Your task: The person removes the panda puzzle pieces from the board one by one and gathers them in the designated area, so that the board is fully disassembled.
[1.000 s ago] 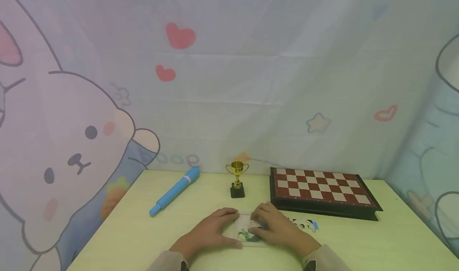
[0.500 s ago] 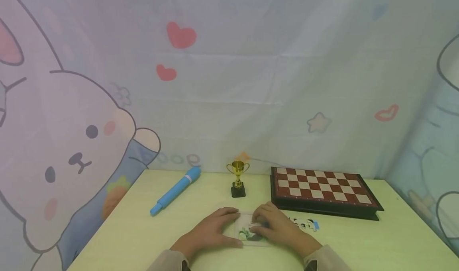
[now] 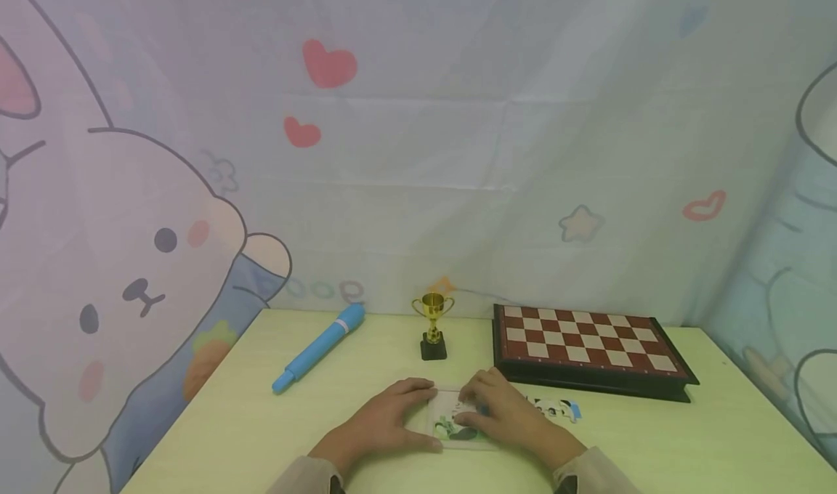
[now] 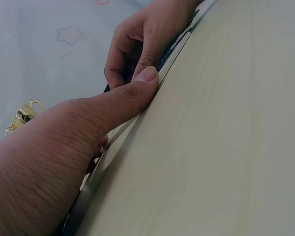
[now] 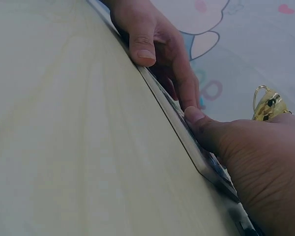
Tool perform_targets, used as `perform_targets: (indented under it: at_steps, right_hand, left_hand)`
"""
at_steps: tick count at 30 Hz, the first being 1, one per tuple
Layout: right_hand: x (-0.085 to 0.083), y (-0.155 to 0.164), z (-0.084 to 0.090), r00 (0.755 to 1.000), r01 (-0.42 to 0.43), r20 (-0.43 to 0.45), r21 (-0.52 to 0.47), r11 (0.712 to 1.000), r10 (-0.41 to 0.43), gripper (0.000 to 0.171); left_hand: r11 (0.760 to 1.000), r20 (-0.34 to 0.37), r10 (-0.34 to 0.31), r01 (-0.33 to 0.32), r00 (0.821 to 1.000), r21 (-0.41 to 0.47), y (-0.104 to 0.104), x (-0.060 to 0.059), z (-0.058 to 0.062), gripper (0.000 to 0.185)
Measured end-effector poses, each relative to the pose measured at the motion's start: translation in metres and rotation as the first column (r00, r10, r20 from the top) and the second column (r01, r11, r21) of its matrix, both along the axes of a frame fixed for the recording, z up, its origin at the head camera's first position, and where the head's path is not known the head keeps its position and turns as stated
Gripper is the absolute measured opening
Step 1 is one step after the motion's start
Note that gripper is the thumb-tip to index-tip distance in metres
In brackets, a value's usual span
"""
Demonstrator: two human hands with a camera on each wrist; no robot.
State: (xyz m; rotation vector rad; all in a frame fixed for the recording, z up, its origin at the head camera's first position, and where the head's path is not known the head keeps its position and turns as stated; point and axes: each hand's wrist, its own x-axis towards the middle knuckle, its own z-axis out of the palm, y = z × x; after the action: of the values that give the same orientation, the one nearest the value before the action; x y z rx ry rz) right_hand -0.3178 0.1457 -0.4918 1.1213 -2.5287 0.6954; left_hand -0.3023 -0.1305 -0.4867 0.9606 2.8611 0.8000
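A flat, pale-rimmed picture puzzle board (image 3: 458, 446) lies on the table between both hands. My left hand (image 3: 386, 423) holds its left end, thumb at the near edge and fingers at the far edge. The bent fingers and thumb of my right hand (image 3: 506, 415) pinch a puzzle piece (image 3: 466, 433) with green and dark print, which they mostly cover. In the right wrist view my right thumb (image 5: 199, 120) lies over the edge of the board. Just right of that hand lies a loose black-and-white piece (image 3: 556, 409) with a blue corner, partly hidden.
A gold trophy cup (image 3: 433, 327) on a black base stands behind the hands. The thick chessboard box (image 3: 588, 349) sits at the back right, near my right hand. On the left lies a blue pen-shaped object (image 3: 319, 349). A printed curtain (image 3: 418, 152) hangs behind the table.
Both hands stay in nearly the same place. Under the right thumb the green and dark print shows slightly differently, so the fingers or the piece have shifted a little.
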Motion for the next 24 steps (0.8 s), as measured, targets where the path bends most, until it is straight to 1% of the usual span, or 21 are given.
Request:
perform_targets:
  at_steps: [3, 9, 14, 17, 24]
  right_hand:
    - [-0.0006, -0.0004, 0.0003, 1.000, -0.007, 0.027, -0.025, 1.000, 0.008, 0.034]
    - [-0.0008, 0.0005, -0.0026, 0.992, -0.022, 0.122, -0.086, 0.996, 0.032, 0.038]
    - [0.0000, 0.0015, -0.0018, 0.986, -0.037, 0.157, -0.106, 0.994, 0.053, 0.042]
    - [0.0004, 0.0016, -0.0003, 0.988, -0.033, 0.148, -0.097, 0.995, 0.047, 0.044]
    - [0.0010, 0.0012, 0.0016, 0.997, -0.043, 0.062, -0.075, 0.996, 0.048, 0.043]
  left_hand:
    - [1.000, -0.009, -0.004, 0.003, 1.000, -0.001, -0.0003, -0.0006, 0.0001, 0.094]
    - [1.000, 0.009, -0.009, 0.009, 1.000, 0.005, -0.0008, -0.0002, -0.0004, 0.093]
    - [1.000, 0.024, -0.006, 0.006, 1.000, 0.016, -0.0008, 0.0003, -0.0006, 0.093]
    - [1.000, 0.013, -0.005, 0.005, 1.000, 0.011, -0.0006, -0.0005, -0.0023, 0.093]
    - [1.000, -0.016, 0.000, 0.000, 1.000, 0.005, -0.0003, 0.0001, -0.0015, 0.092]
